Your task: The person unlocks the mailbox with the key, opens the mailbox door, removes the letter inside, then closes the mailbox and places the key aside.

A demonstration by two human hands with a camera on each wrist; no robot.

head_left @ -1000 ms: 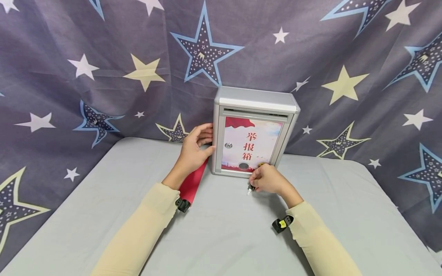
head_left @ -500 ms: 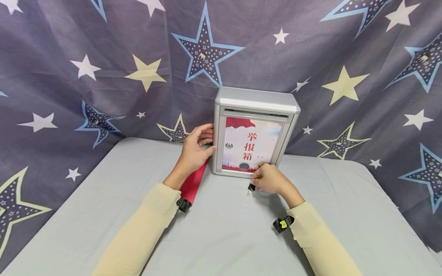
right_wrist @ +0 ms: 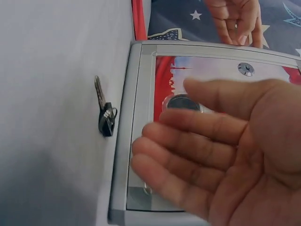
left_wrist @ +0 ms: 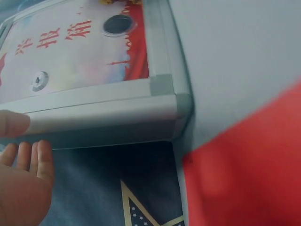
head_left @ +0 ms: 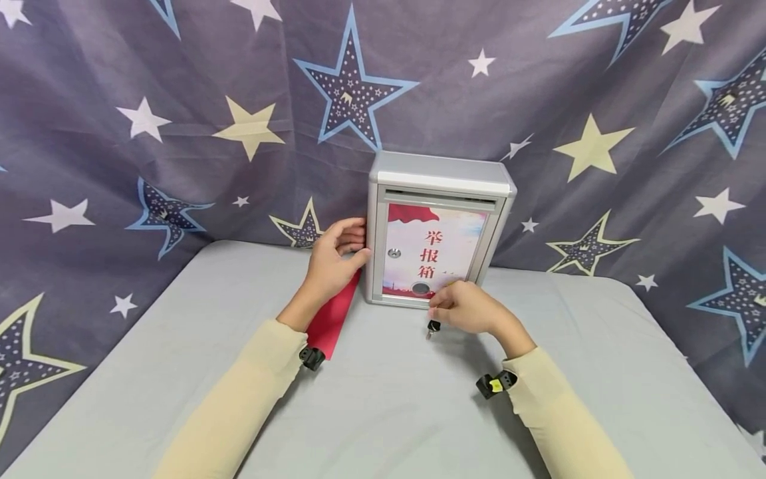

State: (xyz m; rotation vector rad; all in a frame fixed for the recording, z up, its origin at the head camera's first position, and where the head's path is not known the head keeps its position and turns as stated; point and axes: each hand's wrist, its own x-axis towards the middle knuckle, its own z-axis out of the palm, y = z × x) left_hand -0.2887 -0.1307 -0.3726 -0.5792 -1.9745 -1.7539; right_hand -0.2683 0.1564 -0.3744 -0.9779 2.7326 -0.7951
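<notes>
A silver metal suggestion box (head_left: 443,166) stands upright against the backdrop, with a slot at its top and red characters on its front panel. My left hand (head_left: 331,263) rests at its left side, thumb by the front edge. Below the box's front edge lies a small key with a black head (head_left: 433,328), flat on the table in the right wrist view. Just above it is my right hand (head_left: 468,307), its fingers extended and holding nothing. A round keyhole lock (head_left: 393,253) sits at the panel's left side.
A red sheet or envelope (head_left: 330,324) lies on the table by the box's left side, partly under my left wrist. The grey-covered table (head_left: 383,412) meets a star-patterned cloth backdrop (head_left: 197,80) behind the box.
My right hand has let go of the key, which now lies on the table below the fingers. The left hand has stayed at the box's side.
</notes>
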